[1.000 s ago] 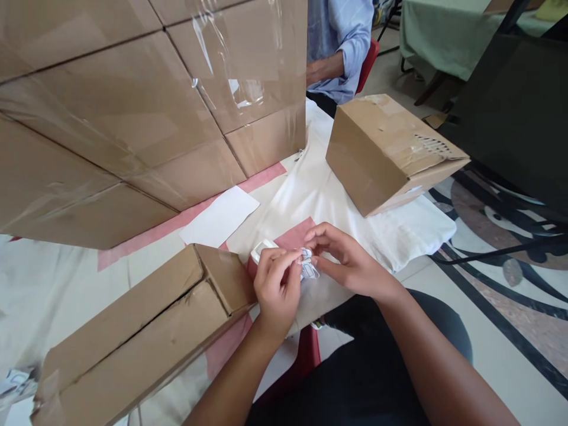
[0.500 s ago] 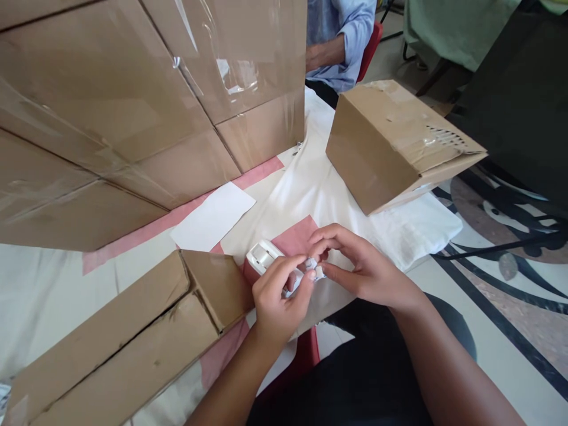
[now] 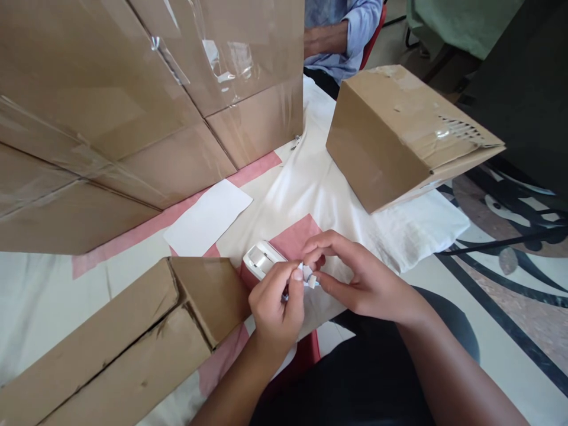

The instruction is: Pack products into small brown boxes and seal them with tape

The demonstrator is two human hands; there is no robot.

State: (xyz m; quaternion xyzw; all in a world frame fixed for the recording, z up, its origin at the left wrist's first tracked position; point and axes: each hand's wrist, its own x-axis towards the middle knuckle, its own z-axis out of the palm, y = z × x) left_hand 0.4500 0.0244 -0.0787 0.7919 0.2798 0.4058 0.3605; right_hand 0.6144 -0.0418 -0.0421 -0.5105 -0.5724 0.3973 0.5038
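Note:
My left hand (image 3: pixel 274 305) pinches a small white folded piece (image 3: pixel 307 272), like paper or a label, between thumb and forefinger. My right hand (image 3: pixel 359 278) meets it from the other side, its fingers curled and its thumb at the piece's edge. Exactly what the piece is cannot be made out. Just behind my left hand, a white device (image 3: pixel 261 258) with a clear window on top lies on the table, partly hidden by my fingers.
A tall stack of taped cardboard boxes (image 3: pixel 146 106) stands at the back left. One long carton (image 3: pixel 115 349) lies at the near left, another carton (image 3: pixel 381 142) at the right. A white paper sheet (image 3: pixel 210 216) rests on the cloth (image 3: pixel 284 189). Across the table sits a person (image 3: pixel 341 35).
My hands stay together while their fingers shift on the small white piece. More of the white device's window shows now. The view has turned slightly.

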